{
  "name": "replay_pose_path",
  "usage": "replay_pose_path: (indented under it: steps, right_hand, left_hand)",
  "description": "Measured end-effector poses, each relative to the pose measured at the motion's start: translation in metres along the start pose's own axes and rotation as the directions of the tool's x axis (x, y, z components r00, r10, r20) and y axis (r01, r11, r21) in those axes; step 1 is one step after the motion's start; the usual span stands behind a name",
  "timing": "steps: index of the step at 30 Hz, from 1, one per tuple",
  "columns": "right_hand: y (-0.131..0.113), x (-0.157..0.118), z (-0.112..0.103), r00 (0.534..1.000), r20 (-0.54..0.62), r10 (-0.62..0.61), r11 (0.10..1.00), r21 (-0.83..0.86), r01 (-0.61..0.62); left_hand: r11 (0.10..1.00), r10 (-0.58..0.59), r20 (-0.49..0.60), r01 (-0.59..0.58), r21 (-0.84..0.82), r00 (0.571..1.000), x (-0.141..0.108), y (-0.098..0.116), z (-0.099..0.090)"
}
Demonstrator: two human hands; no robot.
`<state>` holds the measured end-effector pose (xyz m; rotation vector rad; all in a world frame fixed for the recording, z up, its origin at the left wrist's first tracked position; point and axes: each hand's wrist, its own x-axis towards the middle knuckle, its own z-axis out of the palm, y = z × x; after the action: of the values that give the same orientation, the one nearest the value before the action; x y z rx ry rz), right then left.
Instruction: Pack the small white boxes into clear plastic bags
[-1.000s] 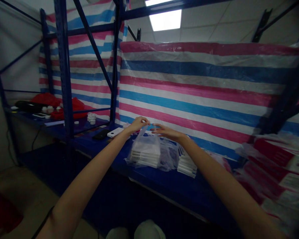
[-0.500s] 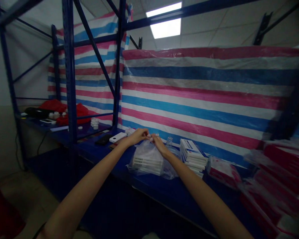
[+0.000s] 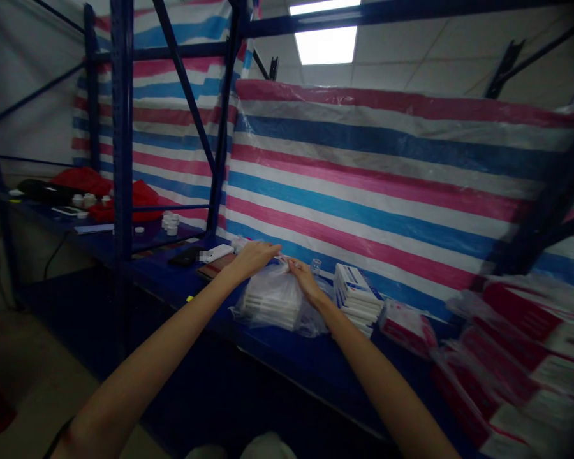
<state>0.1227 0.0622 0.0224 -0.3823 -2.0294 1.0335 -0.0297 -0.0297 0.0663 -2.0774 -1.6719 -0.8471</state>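
Note:
A clear plastic bag (image 3: 272, 296) with a stack of white boxes inside rests on the blue shelf (image 3: 268, 347). My left hand (image 3: 258, 255) is at the upper left of the bag's gathered top, its fingers closed on the plastic. From the right, my right hand (image 3: 302, 275) pinches the same gathered top. The two hands nearly meet over the bag. Just right of the bag stands a stack of white and blue boxes (image 3: 356, 290), and a small clear glass (image 3: 316, 266) is behind my right hand.
Pink boxes in plastic (image 3: 408, 327) lie right of the stack, with a larger bagged pile (image 3: 521, 357) at the far right. Left are phones (image 3: 186, 256), white jars (image 3: 171, 223) and red cloth (image 3: 143, 194). A blue post (image 3: 122, 140) rises at the left.
The view has shifted, so the shelf items sit further left. My left hand's fingers have straightened somewhat over the bag's top; my right hand stays at the gathered plastic.

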Motion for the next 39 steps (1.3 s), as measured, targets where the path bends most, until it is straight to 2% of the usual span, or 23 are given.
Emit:
replay_pose_path:
  steps: [3,6,8,10,12,15,18,21,23,25,26,28,31,33,35,37,39]
  right_hand:
    - [0.002,-0.003,-0.004,1.0,-0.004,0.021,0.997,-0.08,-0.021]
    - [0.001,-0.005,-0.008,1.0,0.002,0.0,0.997,-0.082,0.0]
    - [-0.003,-0.007,-0.012,0.997,0.077,-0.033,0.994,-0.099,0.04]
    - [-0.008,-0.008,-0.018,0.981,0.173,-0.084,0.982,-0.155,0.111]
    - [-0.013,-0.008,-0.024,0.964,0.226,-0.14,0.938,-0.282,0.202]
    - [-0.017,-0.008,-0.026,0.955,0.237,-0.178,0.761,-0.582,0.286]
    - [-0.013,-0.01,-0.017,0.955,0.224,-0.194,0.544,-0.786,0.295]
    - [-0.004,-0.014,-0.008,0.94,0.227,-0.256,0.406,-0.857,0.317]
    - [0.002,-0.015,-0.006,0.927,0.235,-0.294,0.358,-0.872,0.335]
    - [0.004,-0.015,-0.007,0.924,0.221,-0.312,0.35,-0.877,0.328]
    - [0.004,-0.015,-0.009,0.928,0.203,-0.313,0.362,-0.878,0.314]
    - [0.004,-0.015,-0.011,0.937,0.152,-0.314,0.42,-0.863,0.281]
    - [0.002,-0.022,-0.013,0.94,0.064,-0.334,0.548,-0.799,0.248]
    - [0.004,-0.032,-0.014,0.947,0.004,-0.321,0.607,-0.767,0.209]
    - [0.008,-0.044,-0.014,0.963,-0.039,-0.267,0.643,-0.752,0.148]
    - [0.017,-0.055,-0.015,0.979,-0.058,-0.196,0.679,-0.728,0.093]
    - [0.027,-0.064,-0.015,0.984,-0.085,-0.157,0.733,-0.678,0.058]
  left_hand:
    - [0.955,0.014,0.006,-0.011,-0.296,1.0,-0.004,-0.002,0.019]
    - [0.867,0.066,0.176,0.03,-0.497,0.982,-0.005,-0.007,0.035]
    - [0.806,0.074,0.247,0.088,-0.585,0.966,-0.005,-0.012,0.039]
    - [0.691,0.09,0.252,0.122,-0.713,0.964,-0.007,-0.016,0.038]
    - [0.551,0.104,0.26,0.162,-0.819,0.96,-0.01,-0.02,0.035]
    - [0.397,0.028,0.314,0.278,-0.875,0.949,-0.015,-0.022,0.036]
    - [0.304,-0.088,0.344,0.354,-0.885,0.935,-0.014,-0.023,0.047]
    - [0.239,-0.025,0.424,0.417,-0.877,0.905,-0.009,-0.022,0.058]
    - [0.179,0.044,0.448,0.434,-0.883,0.893,-0.007,-0.02,0.062]
    - [0.183,0.028,0.41,0.398,-0.899,0.912,-0.005,-0.019,0.064]
    - [0.23,-0.011,0.373,0.365,-0.902,0.928,-0.004,-0.018,0.065]
    - [0.411,-0.112,0.274,0.296,-0.862,0.955,-0.004,-0.021,0.067]
    - [0.734,-0.228,0.027,0.19,-0.652,0.973,-0.009,-0.034,0.069]
    - [0.833,-0.259,-0.093,0.173,-0.525,0.961,-0.014,-0.048,0.072]
    - [0.793,-0.346,-0.111,0.227,-0.566,0.932,-0.019,-0.061,0.079]
    - [0.669,-0.448,-0.056,0.293,-0.683,0.892,-0.02,-0.07,0.089]
    - [0.553,-0.498,0.018,0.333,-0.764,0.867,-0.019,-0.074,0.1]
